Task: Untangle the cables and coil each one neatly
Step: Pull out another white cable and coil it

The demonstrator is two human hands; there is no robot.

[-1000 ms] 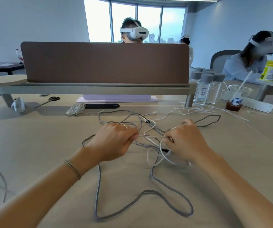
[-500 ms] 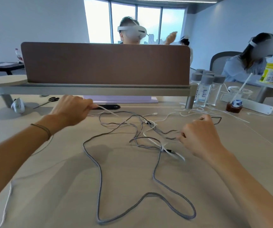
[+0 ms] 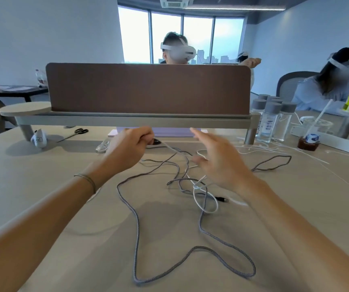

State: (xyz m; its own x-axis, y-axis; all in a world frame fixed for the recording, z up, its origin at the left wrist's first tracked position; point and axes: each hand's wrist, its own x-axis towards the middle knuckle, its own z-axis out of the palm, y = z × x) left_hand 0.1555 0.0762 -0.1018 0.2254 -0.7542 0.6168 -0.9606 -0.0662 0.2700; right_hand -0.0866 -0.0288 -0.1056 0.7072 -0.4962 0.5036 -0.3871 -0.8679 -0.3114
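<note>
We see our left hand (image 3: 127, 147) raised over the far middle of the table (image 3: 43, 197), its fingers curled and pinching a thin white cable (image 3: 205, 204). From the pinch the white cable slants down to the right toward the tangle. Our right hand (image 3: 220, 159) hovers just right of it, fingers spread and straight, holding nothing; it is blurred, so we cannot tell whether a fingertip touches a cable.

The grey cable (image 3: 136, 228) lies on the table between our forearms. One large loop reaches toward the near edge, and a smaller loop stretches out toward the right. At the middle of the table it crosses and twists with the white cable, which forms a small loop there beside a dark plug (image 3: 222, 199).

Along the far edge stands a brown screen (image 3: 148, 88) on a grey rail. Scissors (image 3: 79, 131) lie under it toward the far left corner. Bottles (image 3: 271, 121) with grey caps stand toward the far right, with more thin white cords (image 3: 274, 147) strewn near them.
</note>
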